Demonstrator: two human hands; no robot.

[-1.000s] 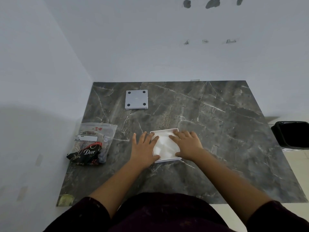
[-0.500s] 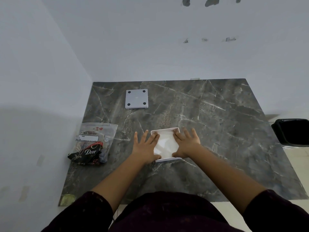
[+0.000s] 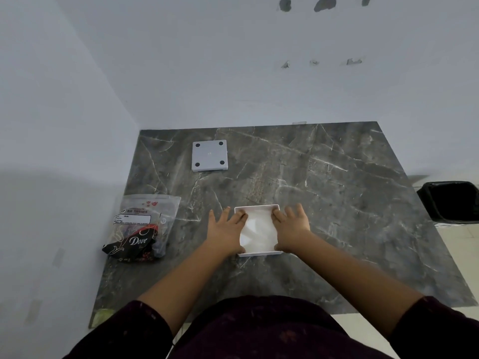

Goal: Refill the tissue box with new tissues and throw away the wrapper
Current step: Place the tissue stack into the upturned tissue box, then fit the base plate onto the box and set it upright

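A white square tissue box (image 3: 259, 252) lies open on the dark marble table (image 3: 337, 193), with white tissues (image 3: 256, 229) inside it. My left hand (image 3: 225, 231) lies flat along the box's left side, its fingertips over the rim on the tissues. Along the right side, my right hand (image 3: 291, 229) has its fingers spread and tips pressing on the tissues. The box's grey lid (image 3: 210, 155), with a black dot near each corner, lies apart at the far left. A crumpled clear-and-black wrapper (image 3: 141, 228) rests near the table's left edge.
A black bin (image 3: 452, 200) stands on the floor beyond the table's right edge. White walls close off the far and left sides of the table. A yellowish patch (image 3: 102, 316) marks the table's near left corner.
Both hands have slid outward from the middle of the tissues toward the box's left and right sides, uncovering more of the tissues. Box, lid and wrapper have stayed put.
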